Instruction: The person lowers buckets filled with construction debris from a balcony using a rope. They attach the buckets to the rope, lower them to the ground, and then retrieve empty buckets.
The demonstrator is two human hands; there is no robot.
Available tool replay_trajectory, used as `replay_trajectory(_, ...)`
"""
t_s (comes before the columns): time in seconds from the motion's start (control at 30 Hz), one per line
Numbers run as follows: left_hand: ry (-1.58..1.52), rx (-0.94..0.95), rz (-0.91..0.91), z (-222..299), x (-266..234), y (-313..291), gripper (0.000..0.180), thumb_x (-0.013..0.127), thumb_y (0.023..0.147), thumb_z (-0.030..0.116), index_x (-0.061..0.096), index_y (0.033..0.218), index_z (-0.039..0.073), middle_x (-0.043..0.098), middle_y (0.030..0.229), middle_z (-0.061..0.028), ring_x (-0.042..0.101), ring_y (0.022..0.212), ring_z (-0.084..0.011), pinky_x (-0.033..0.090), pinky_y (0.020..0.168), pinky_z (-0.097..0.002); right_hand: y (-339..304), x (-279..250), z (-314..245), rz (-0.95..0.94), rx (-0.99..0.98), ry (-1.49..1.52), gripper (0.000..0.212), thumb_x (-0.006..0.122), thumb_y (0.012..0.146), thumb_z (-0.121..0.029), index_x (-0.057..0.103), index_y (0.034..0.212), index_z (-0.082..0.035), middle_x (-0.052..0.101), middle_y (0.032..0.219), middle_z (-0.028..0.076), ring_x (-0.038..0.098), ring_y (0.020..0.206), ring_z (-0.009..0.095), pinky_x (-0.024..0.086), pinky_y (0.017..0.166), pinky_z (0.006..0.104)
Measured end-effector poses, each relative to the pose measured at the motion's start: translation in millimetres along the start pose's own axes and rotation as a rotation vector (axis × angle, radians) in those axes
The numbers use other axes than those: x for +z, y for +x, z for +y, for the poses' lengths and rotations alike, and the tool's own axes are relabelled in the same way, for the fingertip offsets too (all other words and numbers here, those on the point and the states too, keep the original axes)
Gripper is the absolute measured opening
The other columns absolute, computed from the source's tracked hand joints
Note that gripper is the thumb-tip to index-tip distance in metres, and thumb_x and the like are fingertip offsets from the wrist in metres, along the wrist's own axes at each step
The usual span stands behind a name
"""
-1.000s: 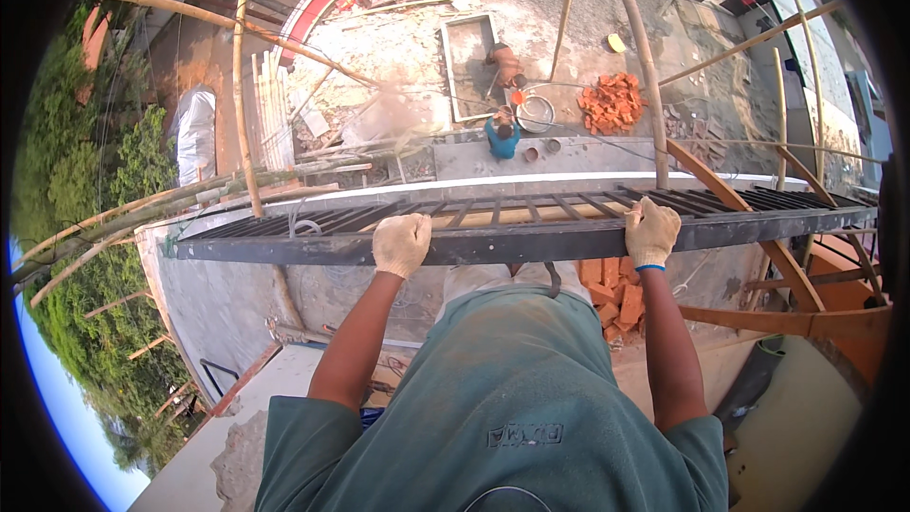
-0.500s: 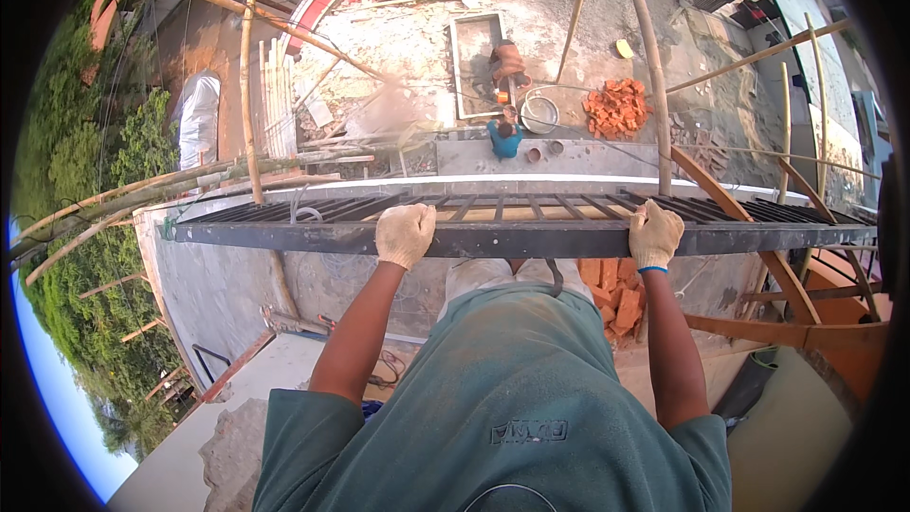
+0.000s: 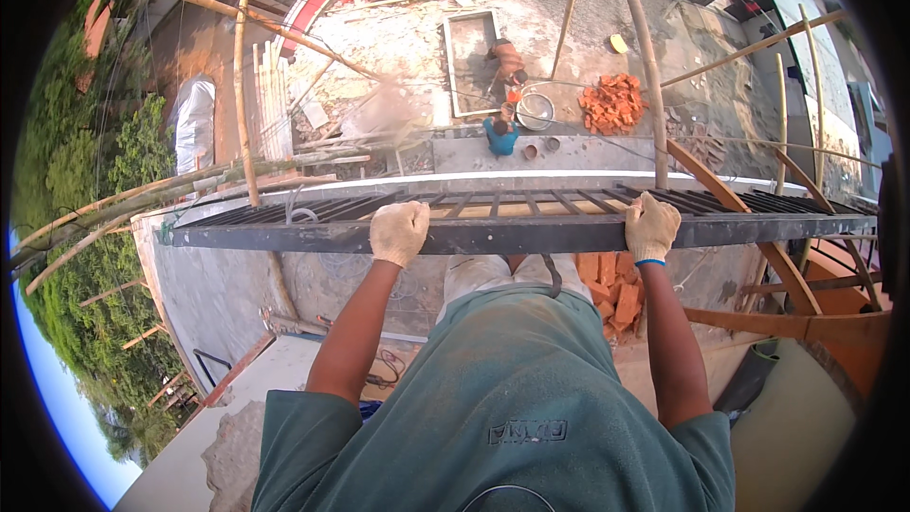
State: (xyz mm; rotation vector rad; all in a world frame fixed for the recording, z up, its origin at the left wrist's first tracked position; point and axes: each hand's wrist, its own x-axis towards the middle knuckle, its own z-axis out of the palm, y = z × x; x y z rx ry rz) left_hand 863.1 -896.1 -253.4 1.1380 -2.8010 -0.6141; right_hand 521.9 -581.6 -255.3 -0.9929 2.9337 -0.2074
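Observation:
A black metal railing (image 3: 531, 236) with thin vertical bars runs across in front of my body. My left hand (image 3: 399, 231), in a cream knit work glove, is closed over its top rail left of the middle. Farther right, my right hand (image 3: 652, 228), gloved alike with a blue cuff edge, grips the same rail. Both sets of fingers wrap over the far side and are partly hidden. A dark strap or hose (image 3: 553, 275) hangs below the rail near my waist.
Orange bricks (image 3: 616, 294) lie by my right side. Bamboo poles (image 3: 642, 66) rise beyond the railing. Far below, two people (image 3: 501, 136) work beside a round white basin (image 3: 536, 111) and a brick heap (image 3: 612, 104). A wooden plank (image 3: 787, 277) slants at the right.
Both hands keep their hold on the railing. The view has shifted slightly, and the two people below have moved a little.

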Motion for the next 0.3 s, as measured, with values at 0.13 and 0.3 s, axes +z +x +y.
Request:
replay_trajectory(0.13,0.013,-0.004,-0.045,2,-3,11,0.039,0.059,0.096,0.032,0.069,0.068,0.006,0.066,0.071,-0.0193,0.066,0.070,-0.0408,0.049,0.067,-0.0508,-3,-4,-3,-0.059,0.077,-0.046,0.021,0.062,0.090,-0.026,0.065,0.078,-0.010,0.067,0.071,0.012,0.066,0.081,0.034,0.044,0.085,0.0480)
replay_trajectory(0.3,-0.051,0.069,0.011,24,28,44,0.038,0.058,0.096,0.027,0.069,0.068,0.004,0.063,0.069,-0.0222,0.066,0.065,-0.0377,0.048,0.060,-0.0494,9,-2,0,-0.088,0.066,0.067,0.024,0.060,0.088,-0.033,0.071,0.081,-0.012,0.072,0.076,0.011,0.069,0.082,0.031,0.044,0.089,0.0466)
